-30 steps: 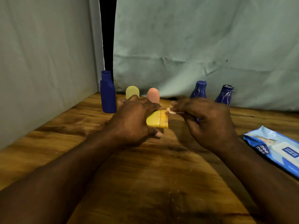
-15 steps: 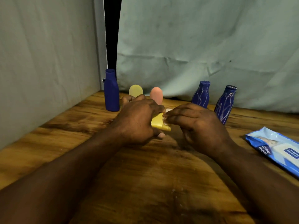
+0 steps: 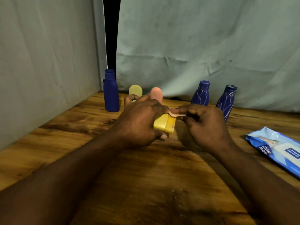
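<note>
The left hand (image 3: 138, 122) is curled round the yellow bottle (image 3: 164, 123), fingers over its top and thumb beneath, and holds it on its side low over the table (image 3: 146, 184) near the middle of the view, with the darker cap end pointing to 3 o'clock. Whether the bottle touches the wood cannot be told. The right hand (image 3: 206, 125), at 3 o'clock of the bottle, pinches a small white wipe (image 3: 176, 114) between thumb and forefinger, its other fingers curled in below. The wipe lies against the upper edge of the cap end, at the bottle's 1 o'clock, just beside the left hand's knuckles. At 12 o'clock behind the hands a pale tube (image 3: 135, 91) and a pink tube (image 3: 156, 93) stand upright side by side, their lower parts hidden by the left hand. At 11 o'clock a plain blue bottle (image 3: 111, 91) stands upright near the corner where the wall (image 3: 45, 54) meets the cloth (image 3: 194, 38). At 1 and 2 o'clock stand two streaked bottles (image 3: 200, 94), near each other but apart, the right one partly behind the right hand. At 4 o'clock a blue pack (image 3: 276, 150) printed "mee mee" lies flat, well apart from the right hand and cut off by the frame's edge.
</note>
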